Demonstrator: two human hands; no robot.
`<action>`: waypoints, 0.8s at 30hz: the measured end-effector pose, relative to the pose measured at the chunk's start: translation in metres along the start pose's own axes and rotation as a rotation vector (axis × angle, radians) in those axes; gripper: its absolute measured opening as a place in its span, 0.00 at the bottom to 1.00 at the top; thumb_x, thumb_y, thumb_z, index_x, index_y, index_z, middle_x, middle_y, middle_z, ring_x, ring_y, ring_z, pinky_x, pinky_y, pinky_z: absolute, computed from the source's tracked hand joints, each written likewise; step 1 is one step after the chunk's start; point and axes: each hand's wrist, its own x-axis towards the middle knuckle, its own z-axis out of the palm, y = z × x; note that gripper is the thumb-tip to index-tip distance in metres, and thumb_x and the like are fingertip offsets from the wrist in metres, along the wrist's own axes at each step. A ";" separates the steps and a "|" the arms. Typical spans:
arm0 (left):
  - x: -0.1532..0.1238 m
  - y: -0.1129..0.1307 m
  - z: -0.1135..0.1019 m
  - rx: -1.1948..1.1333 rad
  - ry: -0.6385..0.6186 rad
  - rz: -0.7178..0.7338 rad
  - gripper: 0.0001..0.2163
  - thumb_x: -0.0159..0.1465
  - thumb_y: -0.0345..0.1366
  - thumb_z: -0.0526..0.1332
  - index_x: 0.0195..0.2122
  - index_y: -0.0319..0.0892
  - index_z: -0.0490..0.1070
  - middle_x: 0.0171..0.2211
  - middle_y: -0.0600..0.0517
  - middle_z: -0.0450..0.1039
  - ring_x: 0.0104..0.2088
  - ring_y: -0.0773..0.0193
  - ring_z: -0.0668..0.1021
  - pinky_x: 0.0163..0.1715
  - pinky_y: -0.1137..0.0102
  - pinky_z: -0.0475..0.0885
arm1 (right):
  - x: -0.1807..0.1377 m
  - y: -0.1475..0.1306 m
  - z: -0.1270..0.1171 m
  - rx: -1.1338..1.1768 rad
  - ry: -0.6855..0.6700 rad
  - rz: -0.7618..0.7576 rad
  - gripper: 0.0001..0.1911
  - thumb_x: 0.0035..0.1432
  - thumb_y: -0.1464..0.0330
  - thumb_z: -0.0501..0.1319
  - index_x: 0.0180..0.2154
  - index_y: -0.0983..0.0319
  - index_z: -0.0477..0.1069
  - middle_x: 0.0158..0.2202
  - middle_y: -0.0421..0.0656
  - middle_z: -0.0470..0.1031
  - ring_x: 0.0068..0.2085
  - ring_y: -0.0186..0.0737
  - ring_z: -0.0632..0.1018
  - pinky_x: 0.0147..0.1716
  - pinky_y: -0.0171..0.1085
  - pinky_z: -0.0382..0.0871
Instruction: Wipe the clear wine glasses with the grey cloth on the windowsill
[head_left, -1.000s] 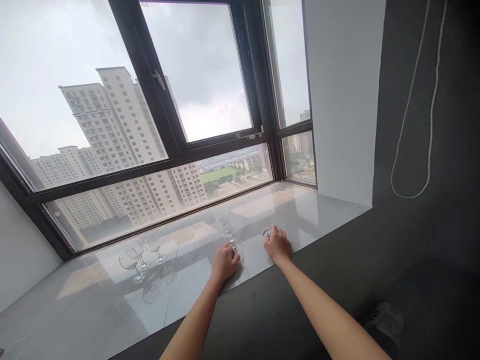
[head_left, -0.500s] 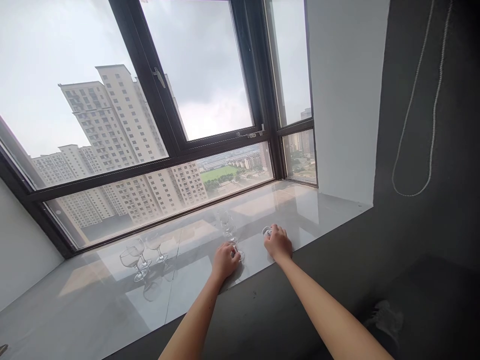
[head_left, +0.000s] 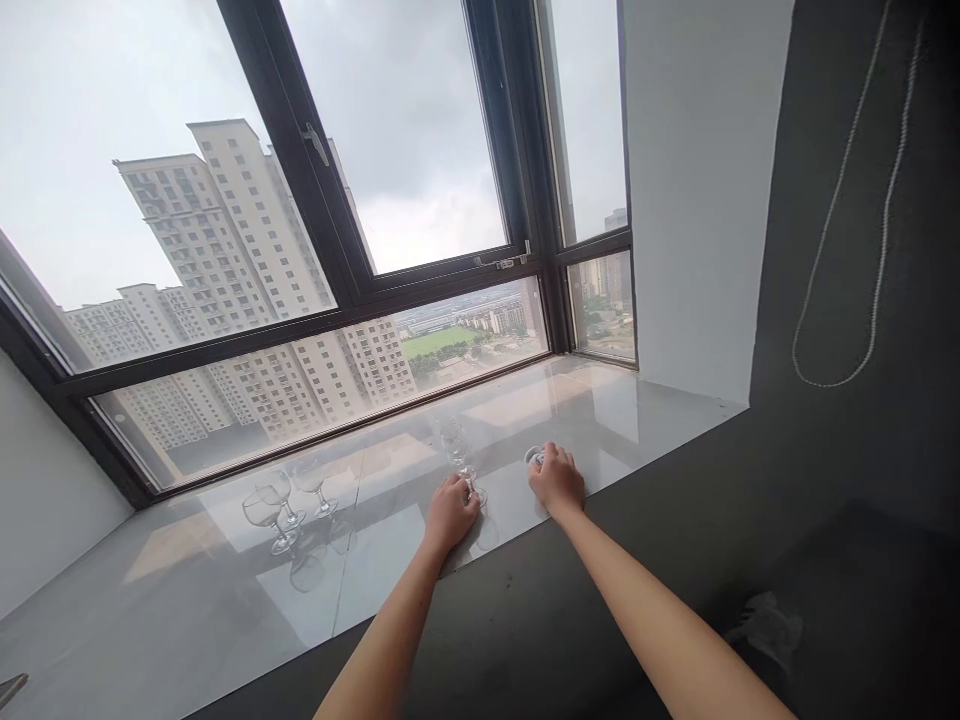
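Observation:
A glossy pale windowsill (head_left: 225, 600) runs under a wide window. My left hand (head_left: 450, 512) rests on the sill with its fingers curled round the foot and stem of a clear stemmed glass (head_left: 459, 452) that stands upright. My right hand (head_left: 556, 478) lies a little to the right, fingers closed over a small clear glass object (head_left: 533, 458) that is mostly hidden under them. Three more stemmed glasses (head_left: 279, 500) stand together on the sill to the left, apart from both hands.
The black window frame (head_left: 330, 300) with a handle and latch rises behind the sill. A white wall block (head_left: 690, 200) bounds the sill's right end. A bead cord loop (head_left: 847, 250) hangs on the dark wall at right. The dark ledge front (head_left: 525, 620) lies below.
Both hands stay on their glasses. The view has tilted slightly, so everything sits a little higher and further right in the frame.

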 end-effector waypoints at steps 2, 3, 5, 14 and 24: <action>0.001 -0.002 0.001 0.004 -0.006 -0.015 0.08 0.66 0.36 0.54 0.35 0.43 0.72 0.45 0.46 0.73 0.46 0.58 0.74 0.46 0.66 0.65 | 0.000 0.000 0.001 0.001 0.001 -0.001 0.15 0.61 0.69 0.52 0.49 0.61 0.65 0.47 0.50 0.71 0.49 0.47 0.69 0.33 0.37 0.60; 0.001 -0.002 0.001 0.004 -0.009 -0.018 0.09 0.66 0.37 0.54 0.36 0.43 0.72 0.45 0.46 0.73 0.46 0.58 0.74 0.46 0.66 0.65 | 0.000 0.000 0.001 0.001 0.002 -0.001 0.15 0.61 0.69 0.52 0.49 0.61 0.65 0.47 0.50 0.71 0.49 0.47 0.69 0.34 0.37 0.60; 0.001 -0.004 0.002 -0.001 -0.011 -0.019 0.09 0.67 0.37 0.54 0.37 0.43 0.73 0.47 0.46 0.73 0.47 0.58 0.74 0.47 0.66 0.65 | 0.001 0.000 0.001 0.001 0.002 0.001 0.15 0.61 0.69 0.52 0.49 0.61 0.65 0.47 0.50 0.71 0.49 0.47 0.69 0.34 0.37 0.60; -0.004 -0.007 0.002 0.015 0.084 -0.052 0.11 0.67 0.38 0.55 0.42 0.43 0.75 0.46 0.46 0.74 0.47 0.57 0.74 0.48 0.65 0.65 | 0.000 0.000 0.001 0.006 0.001 0.010 0.13 0.61 0.69 0.52 0.48 0.61 0.65 0.47 0.50 0.71 0.49 0.46 0.69 0.34 0.37 0.60; -0.025 -0.041 -0.043 0.267 0.230 -0.280 0.16 0.67 0.36 0.50 0.29 0.41 0.74 0.35 0.47 0.75 0.39 0.59 0.75 0.36 0.68 0.63 | -0.001 0.003 -0.002 -0.020 -0.017 -0.029 0.13 0.61 0.68 0.51 0.47 0.62 0.66 0.47 0.50 0.72 0.49 0.48 0.70 0.32 0.37 0.60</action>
